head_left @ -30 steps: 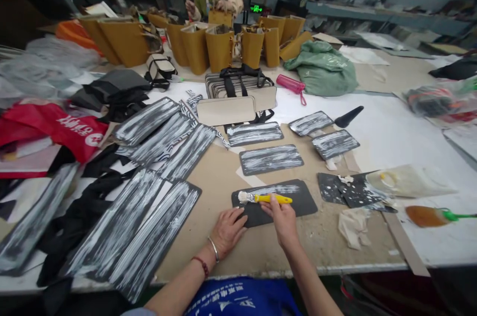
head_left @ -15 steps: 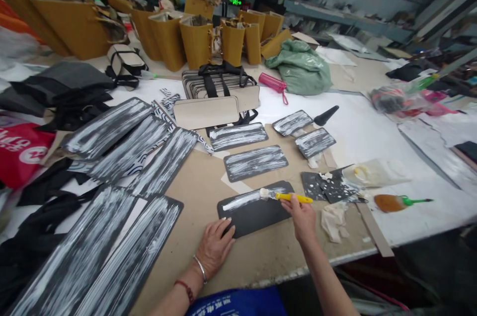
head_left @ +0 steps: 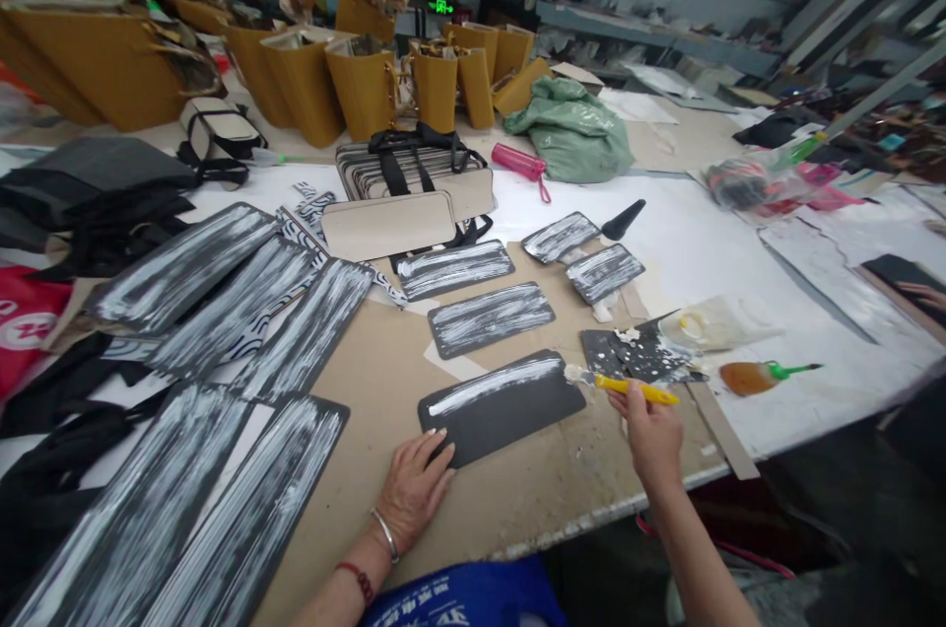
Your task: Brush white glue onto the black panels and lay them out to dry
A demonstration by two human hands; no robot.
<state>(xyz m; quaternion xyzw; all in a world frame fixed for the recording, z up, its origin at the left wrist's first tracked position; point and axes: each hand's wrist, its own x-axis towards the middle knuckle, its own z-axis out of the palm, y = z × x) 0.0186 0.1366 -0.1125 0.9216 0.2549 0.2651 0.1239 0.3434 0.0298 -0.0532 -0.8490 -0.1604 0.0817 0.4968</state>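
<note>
My right hand (head_left: 651,432) grips a yellow-handled brush (head_left: 636,389). Its whitish bristles are at the right end of a black rectangular panel (head_left: 509,422). A white streak of paste runs along that panel's far half, while the near half is bare black. My left hand (head_left: 415,479) lies with fingers extended on the panel's near left corner. Beyond it are two more panels, a middle one (head_left: 492,318) and a far one (head_left: 456,269), both streaked white. Two small streaked pieces, one of them the nearer piece (head_left: 604,272), lie to the right.
Large streaked panels (head_left: 251,509) cover the left side. A paste-spattered black board (head_left: 628,357), a plastic bag (head_left: 720,323) and a green-nozzled bottle (head_left: 750,378) lie right. Stacked beige panels (head_left: 388,225), a pink case (head_left: 518,162) and mustard bags (head_left: 362,87) stand behind; a person is beyond.
My right hand has drawn the brush rightward along the black panel to its right end, lengthening the white streak. My left hand stays at the panel's corner. The view has shifted slightly.
</note>
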